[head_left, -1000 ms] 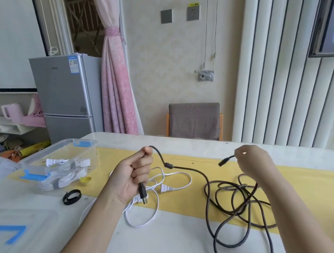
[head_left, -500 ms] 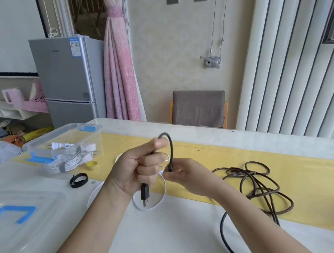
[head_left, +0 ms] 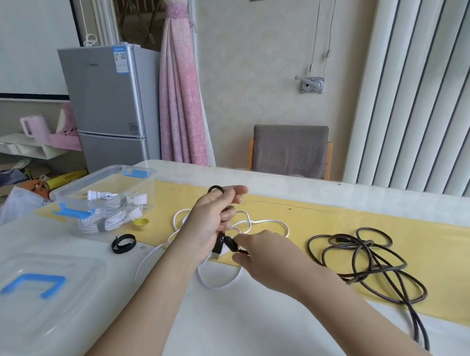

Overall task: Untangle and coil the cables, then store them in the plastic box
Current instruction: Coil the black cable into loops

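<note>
White table, plastic box holding white cables

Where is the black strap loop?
Head view, left side: the black strap loop lies on the table just in front of the plastic box, left of the white cable.

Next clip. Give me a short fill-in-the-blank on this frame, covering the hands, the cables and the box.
1. The left hand and right hand both hold a cable whose colour is ____.
2. The plastic box contains coiled cables whose colour is ____.
3. The loose tangle of the held cable lies on a table runner whose colour is ____.

Missing words: black; white; yellow.
</note>
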